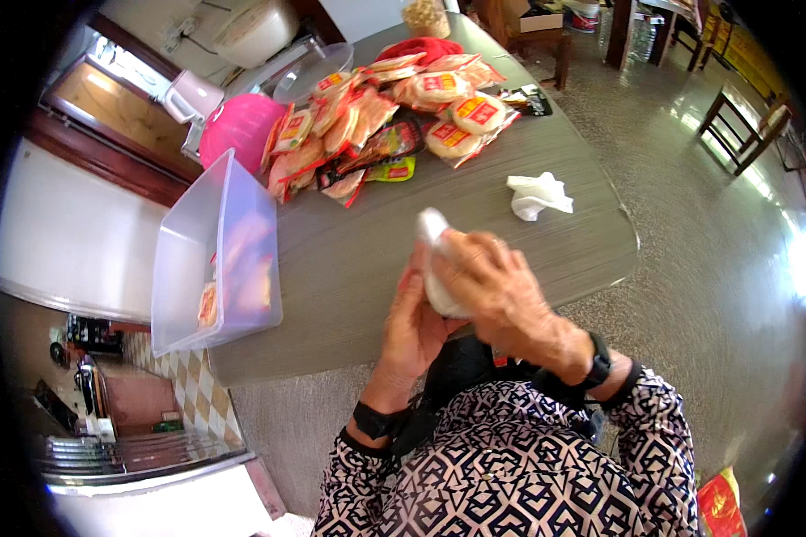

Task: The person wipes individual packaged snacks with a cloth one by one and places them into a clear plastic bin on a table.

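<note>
Between my hands is a white object [442, 288], blurred, perhaps a wad of tissue; part of it is hidden by my fingers. My left hand [413, 315] holds it from below and the left side. Over its right side lies my right hand [487, 278], blurred, with the fingers bent against it. A crumpled white tissue [539, 196] lies on the grey table [349, 282] beyond my right hand. Packaged rice crackers [336, 127] are heaped farther back on the table, with a dark snack packet [393, 144] and a green packet [393, 170] among them.
A translucent plastic bin [249, 268] with a few packets inside stands at the table's left edge. Behind it are a pink ribbed round object [238, 131], a pink jug [191, 97] and a clear bowl [316, 70]. A wooden chair [742, 127] stands on the floor at the right.
</note>
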Action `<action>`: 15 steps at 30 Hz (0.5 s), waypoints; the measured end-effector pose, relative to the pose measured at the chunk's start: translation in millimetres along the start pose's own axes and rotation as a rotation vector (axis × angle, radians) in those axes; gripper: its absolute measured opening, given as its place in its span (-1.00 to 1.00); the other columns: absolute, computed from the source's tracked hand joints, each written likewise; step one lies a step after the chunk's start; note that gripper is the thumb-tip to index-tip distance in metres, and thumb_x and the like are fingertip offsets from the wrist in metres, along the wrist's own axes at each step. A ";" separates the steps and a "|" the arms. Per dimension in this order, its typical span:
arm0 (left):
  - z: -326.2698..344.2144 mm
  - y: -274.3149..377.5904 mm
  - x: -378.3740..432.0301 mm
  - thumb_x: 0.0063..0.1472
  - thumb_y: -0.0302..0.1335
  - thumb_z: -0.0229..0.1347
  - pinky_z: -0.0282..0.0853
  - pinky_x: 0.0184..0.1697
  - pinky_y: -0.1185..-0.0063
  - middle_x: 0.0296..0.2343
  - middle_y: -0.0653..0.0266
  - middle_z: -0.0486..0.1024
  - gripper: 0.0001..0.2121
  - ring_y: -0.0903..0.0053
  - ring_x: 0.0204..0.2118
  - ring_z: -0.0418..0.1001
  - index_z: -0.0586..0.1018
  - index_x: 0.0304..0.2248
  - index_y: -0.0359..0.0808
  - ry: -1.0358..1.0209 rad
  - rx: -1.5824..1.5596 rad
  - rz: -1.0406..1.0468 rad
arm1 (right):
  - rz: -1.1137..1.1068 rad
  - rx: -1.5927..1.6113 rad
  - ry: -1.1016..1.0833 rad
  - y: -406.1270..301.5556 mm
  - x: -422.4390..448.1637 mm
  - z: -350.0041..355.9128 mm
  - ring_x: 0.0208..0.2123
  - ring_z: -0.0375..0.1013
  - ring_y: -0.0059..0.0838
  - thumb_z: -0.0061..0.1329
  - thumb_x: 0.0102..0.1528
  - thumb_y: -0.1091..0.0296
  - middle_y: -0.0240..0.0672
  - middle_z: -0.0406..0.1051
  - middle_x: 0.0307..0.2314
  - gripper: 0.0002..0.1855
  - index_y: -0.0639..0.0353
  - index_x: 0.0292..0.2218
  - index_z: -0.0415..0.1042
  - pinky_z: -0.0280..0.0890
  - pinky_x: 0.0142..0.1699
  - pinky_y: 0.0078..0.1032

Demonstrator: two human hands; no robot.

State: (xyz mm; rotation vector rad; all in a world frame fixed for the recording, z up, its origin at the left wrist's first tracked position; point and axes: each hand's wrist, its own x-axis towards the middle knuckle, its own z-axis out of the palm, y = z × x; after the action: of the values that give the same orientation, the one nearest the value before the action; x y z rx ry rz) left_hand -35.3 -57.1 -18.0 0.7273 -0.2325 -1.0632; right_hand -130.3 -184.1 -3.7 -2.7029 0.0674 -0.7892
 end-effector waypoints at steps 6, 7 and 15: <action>-12.2 -2.7 0.8 0.34 -0.16 -0.29 0.31 0.07 0.41 -0.01 0.08 0.31 -0.51 0.35 0.06 0.29 0.17 0.10 -0.37 0.012 -0.034 -0.089 | -0.245 0.025 -0.108 -10.6 -11.6 -9.1 0.05 0.14 -0.30 -0.04 -0.15 0.36 -0.38 0.12 0.06 -0.52 0.17 -0.11 0.39 0.24 -0.11 -0.32; -9.8 -3.8 -0.9 0.34 -0.19 -0.26 0.30 0.07 0.40 -0.01 0.08 0.30 -0.52 0.36 0.05 0.30 0.16 0.11 -0.36 0.050 0.005 -0.042 | -0.249 0.094 -0.128 -7.5 -17.9 -9.6 0.08 0.13 -0.35 -0.04 -0.14 0.37 -0.41 0.12 0.07 -0.54 0.14 -0.13 0.41 0.22 -0.10 -0.31; -7.7 -4.9 -0.1 0.27 -0.36 -0.05 0.40 -0.06 0.26 0.04 0.16 0.24 -0.48 0.31 0.01 0.33 0.06 0.18 0.01 0.080 0.018 0.057 | -0.145 0.146 -0.176 16.8 -34.6 -23.9 -0.01 0.22 -0.30 -0.04 -0.13 0.40 -0.49 0.22 0.05 -0.53 0.07 -0.10 0.43 0.19 -0.05 -0.35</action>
State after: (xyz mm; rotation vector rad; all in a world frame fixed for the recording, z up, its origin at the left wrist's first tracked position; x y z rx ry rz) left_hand -35.0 -55.1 -26.9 0.7734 -0.1927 -0.9773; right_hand -171.5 -202.4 -7.9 -2.6469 -0.2203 -0.5677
